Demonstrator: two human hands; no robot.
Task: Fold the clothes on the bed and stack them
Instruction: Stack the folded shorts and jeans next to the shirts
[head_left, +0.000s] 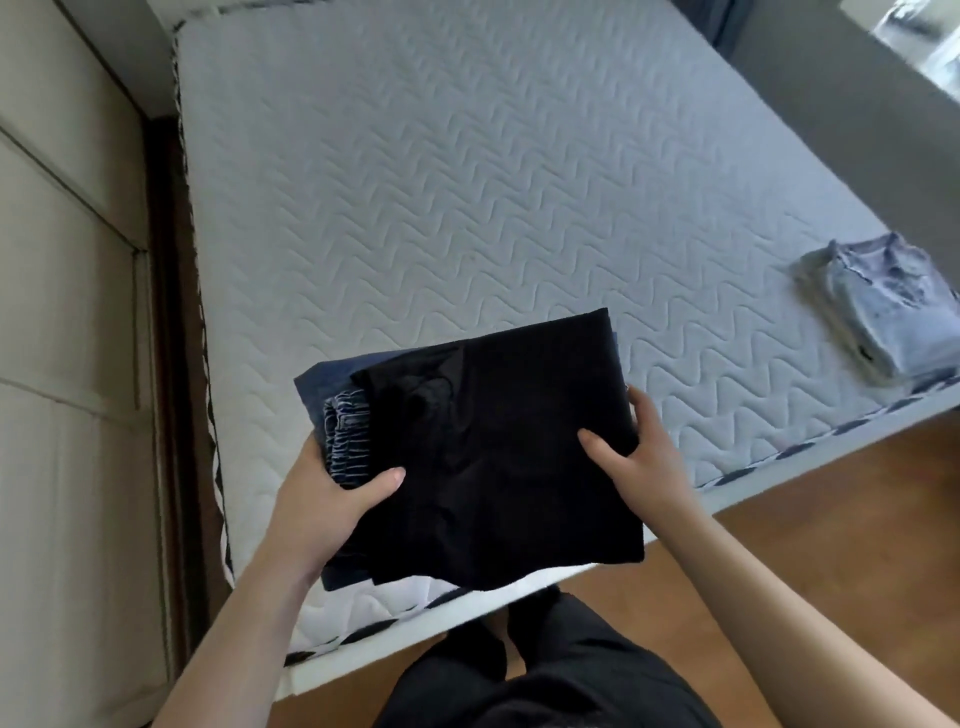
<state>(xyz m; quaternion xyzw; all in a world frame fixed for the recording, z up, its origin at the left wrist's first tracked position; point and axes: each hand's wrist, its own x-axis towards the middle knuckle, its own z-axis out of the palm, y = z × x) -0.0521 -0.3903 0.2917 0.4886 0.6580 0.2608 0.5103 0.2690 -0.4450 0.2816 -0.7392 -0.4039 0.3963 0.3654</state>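
We hold the folded dark bundle (498, 452) over the bed's (467, 182) near edge, left hand (332, 499) and right hand (639, 457) each gripping a side, thumbs on top; soft, light and floppy, it looks best supported from underneath at both edges

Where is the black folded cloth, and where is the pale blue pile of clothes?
Black folded cloth (519, 447): head view, middle of its top face.
Pale blue pile of folded clothes (883, 306): head view, top garment.

Held stack (498, 447) left — folded pile (883, 306) right
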